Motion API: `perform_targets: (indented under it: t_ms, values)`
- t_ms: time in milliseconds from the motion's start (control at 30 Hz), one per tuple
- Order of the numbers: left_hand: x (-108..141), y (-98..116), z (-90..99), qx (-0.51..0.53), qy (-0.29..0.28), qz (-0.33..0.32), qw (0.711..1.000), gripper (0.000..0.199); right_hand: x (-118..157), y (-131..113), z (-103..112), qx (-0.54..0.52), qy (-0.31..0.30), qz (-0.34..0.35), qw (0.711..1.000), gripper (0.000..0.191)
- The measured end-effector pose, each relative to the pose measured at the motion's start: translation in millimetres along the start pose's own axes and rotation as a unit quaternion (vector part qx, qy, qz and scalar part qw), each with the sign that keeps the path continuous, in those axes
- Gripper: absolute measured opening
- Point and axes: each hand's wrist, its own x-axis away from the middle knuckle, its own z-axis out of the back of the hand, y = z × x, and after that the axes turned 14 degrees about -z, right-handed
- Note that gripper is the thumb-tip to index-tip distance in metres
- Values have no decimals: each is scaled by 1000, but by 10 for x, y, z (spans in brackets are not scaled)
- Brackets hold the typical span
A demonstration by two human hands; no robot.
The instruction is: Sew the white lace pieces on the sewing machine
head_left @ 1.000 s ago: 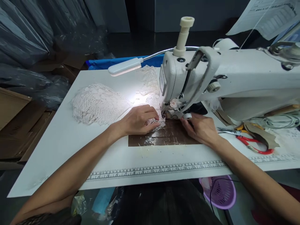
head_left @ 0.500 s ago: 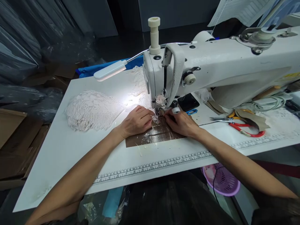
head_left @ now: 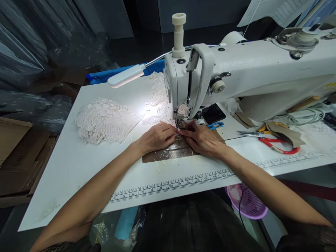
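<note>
Under the head of a white sewing machine (head_left: 194,77), both hands meet right in front of the presser foot (head_left: 180,124). My left hand (head_left: 159,137) is closed, its fingertips pressed on the edge of white lace (head_left: 161,111) that runs back beside the needle. My right hand (head_left: 203,139) is closed too, its index finger and thumb pinching at the same lace edge from the right. The fingers cover most of the lace there. A shiny brown sheet (head_left: 173,153) lies beneath both hands. On the machine head sits a pale fabric rose (head_left: 183,109).
A heap of white lace (head_left: 105,120) lies at left under a lit lamp (head_left: 126,76). Right of the hands are blue thread snips (head_left: 215,125), a dark phone (head_left: 214,113) and red-handled scissors (head_left: 278,145). A printed ruler (head_left: 170,186) follows the front edge; a purple basket (head_left: 248,203) stands below.
My right hand has moved left, so its fingertips now meet those of my left hand. The lace piece at the foot is now mostly covered. The view has shifted slightly.
</note>
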Motion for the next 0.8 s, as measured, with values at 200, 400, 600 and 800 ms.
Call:
perform_targets:
  t_ms: [200, 400, 600, 800]
  values:
    - [20, 19, -19, -23, -14, 4, 1000, 12, 6, -13, 13, 17, -12, -11, 1000, 35]
    - [45, 5, -7, -11, 3, 24, 1000, 9, 17, -22, 58, -50, -7, -46, 998, 34]
    - [28, 11, 4, -10, 13, 19, 1000, 6, 21, -2, 122, -129, 0, -106, 986, 35]
    - [10, 24, 24, -36, 2, 1, 999, 8, 38, -38, 116, -104, 21, -97, 990, 28]
